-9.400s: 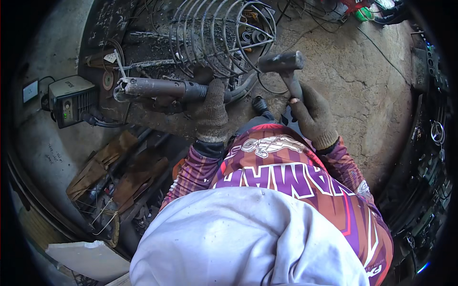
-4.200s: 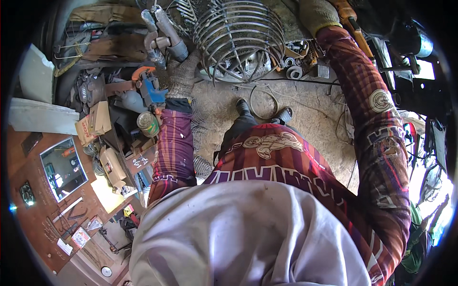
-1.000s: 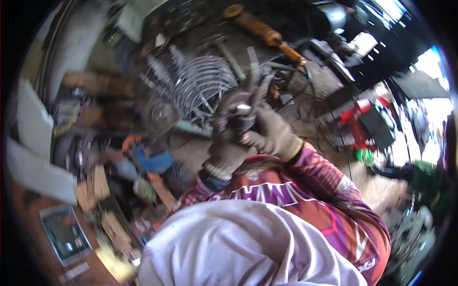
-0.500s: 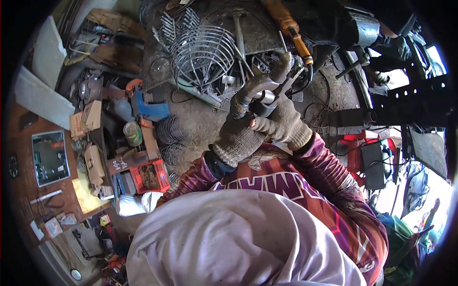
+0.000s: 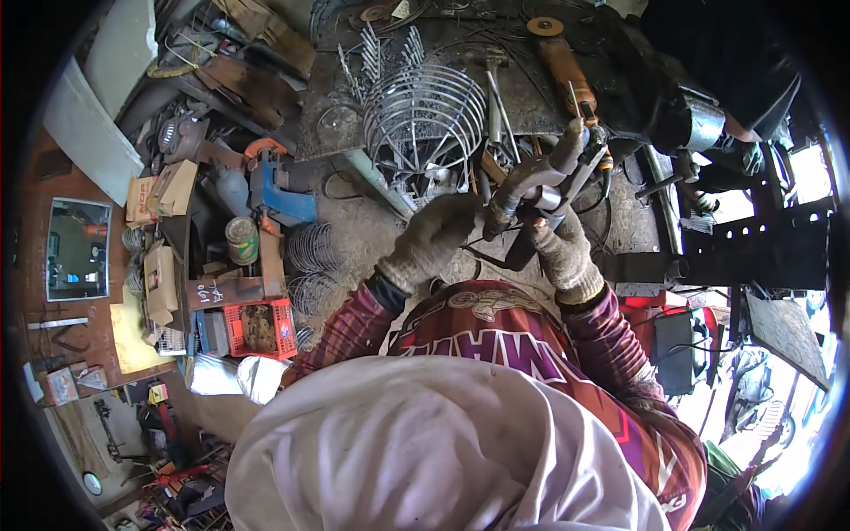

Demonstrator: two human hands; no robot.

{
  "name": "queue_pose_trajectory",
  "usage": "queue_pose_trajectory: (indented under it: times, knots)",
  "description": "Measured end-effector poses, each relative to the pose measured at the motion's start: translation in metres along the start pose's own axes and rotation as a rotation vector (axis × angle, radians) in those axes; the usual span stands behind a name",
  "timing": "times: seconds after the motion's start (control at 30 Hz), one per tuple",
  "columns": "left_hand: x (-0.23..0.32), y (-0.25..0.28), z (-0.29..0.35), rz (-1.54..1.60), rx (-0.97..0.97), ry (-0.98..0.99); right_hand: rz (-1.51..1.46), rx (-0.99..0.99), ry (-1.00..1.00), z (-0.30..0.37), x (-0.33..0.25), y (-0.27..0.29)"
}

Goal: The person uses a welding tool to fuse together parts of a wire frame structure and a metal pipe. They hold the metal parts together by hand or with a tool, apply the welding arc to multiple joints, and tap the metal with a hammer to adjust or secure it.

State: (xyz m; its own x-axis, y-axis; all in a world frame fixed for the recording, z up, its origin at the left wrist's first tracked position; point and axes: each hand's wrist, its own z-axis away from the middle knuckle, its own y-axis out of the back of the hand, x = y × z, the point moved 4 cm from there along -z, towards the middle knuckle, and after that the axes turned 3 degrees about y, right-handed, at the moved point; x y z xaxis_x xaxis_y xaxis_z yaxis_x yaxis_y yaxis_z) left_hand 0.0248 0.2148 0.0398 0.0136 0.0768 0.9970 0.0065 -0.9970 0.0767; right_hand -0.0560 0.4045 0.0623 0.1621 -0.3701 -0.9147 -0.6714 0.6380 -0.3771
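My right hand (image 5: 568,258), in a knitted work glove with a bare thumb tip, closes around a bent brown metal pipe (image 5: 542,170) with a shiny collar. A flat metal bar (image 5: 584,172) lies alongside the pipe, and a thin rod (image 5: 574,96) points away at its far end. My left hand (image 5: 431,241), in a darker soiled glove, is close to the pipe's left end; its fingers are mostly hidden. Between the hands hangs a dark strap or cable (image 5: 485,258). A curved grille of metal rods (image 5: 425,115) sits just beyond.
On the dark workbench (image 5: 332,133) are an orange angle grinder (image 5: 562,71) and a hammer (image 5: 494,62). Coiled wire (image 5: 312,248), a blue vise (image 5: 282,203) and a red crate (image 5: 283,327) stand at left. Black perforated steel (image 5: 744,203) projects from the right.
My left hand has drawn left, away from my right hand. The pipe remains in my right hand, and the view has shifted so more of the bench and grinder shows.
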Motion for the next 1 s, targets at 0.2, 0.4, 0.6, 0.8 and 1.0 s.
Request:
queue_pose_trajectory:
  times: [0.2, 0.4, 0.6, 0.8, 1.0]
  knots:
    - [0.022, 0.026, -0.043, -0.033, -0.125, -0.064, -0.052, -0.059, -0.103, -0.010, 0.013, -0.021]
    - [0.021, 0.038, -0.037, -0.317, 0.055, -0.309, -0.050, -0.136, -0.186, -0.015, 0.016, -0.040]
    - [0.006, 0.084, -0.013, 0.692, 0.379, 0.100, -0.121, -0.037, -0.125, -0.025, 0.010, 0.007]
    - [-0.015, 0.016, 0.024, 0.819, 0.732, 0.363, -0.075, 0.062, -0.104, -0.093, -0.035, 0.043]
    - [-0.008, -0.015, 0.033, 0.455, 0.613, 0.532, 0.079, 0.147, -0.319, -0.075, 0.017, 0.077]
